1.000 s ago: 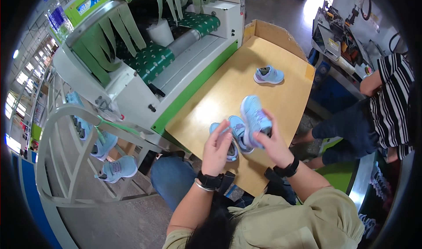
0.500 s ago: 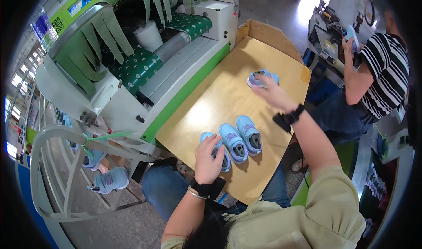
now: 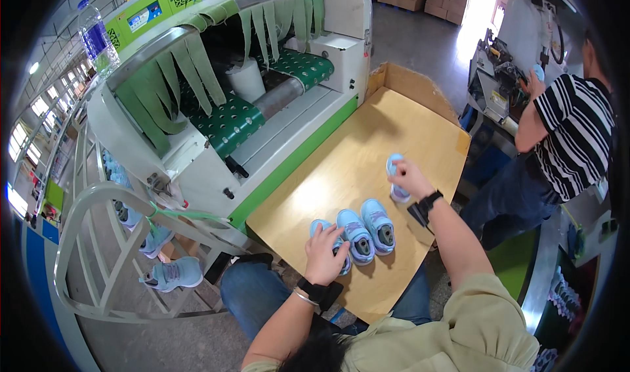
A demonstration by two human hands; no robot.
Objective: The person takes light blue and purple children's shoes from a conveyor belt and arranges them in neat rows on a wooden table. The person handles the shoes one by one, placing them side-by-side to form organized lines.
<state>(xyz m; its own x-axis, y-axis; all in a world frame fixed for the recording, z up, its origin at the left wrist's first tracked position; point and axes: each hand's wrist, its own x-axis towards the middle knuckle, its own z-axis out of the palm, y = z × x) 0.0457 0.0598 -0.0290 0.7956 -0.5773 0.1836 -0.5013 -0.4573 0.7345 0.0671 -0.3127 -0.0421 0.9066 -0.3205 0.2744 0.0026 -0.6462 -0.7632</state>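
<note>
Three small light-blue shoes stand side by side on the wooden table (image 3: 328,175), toes pointing away from me. My left hand (image 3: 323,254) lies on the leftmost shoe (image 3: 321,229), fingers spread over it. Beside it are the middle shoe (image 3: 355,234) and the right shoe (image 3: 378,224), both untouched. My right hand (image 3: 408,177) is lifted above the table to the right of them and grips a fourth light-blue shoe (image 3: 396,169), held nearly on end.
A white and green conveyor machine (image 3: 262,89) with hanging green strips runs along the table's left side. A metal rack (image 3: 125,240) at lower left holds more blue shoes. Another person in a striped shirt (image 3: 567,142) works at a bench on the right. Cardboard edges (image 3: 407,83) wall the table's far end.
My right hand reached to the far shoe, picked it up and has brought it back toward the row. My left hand stays on the leftmost shoe.
</note>
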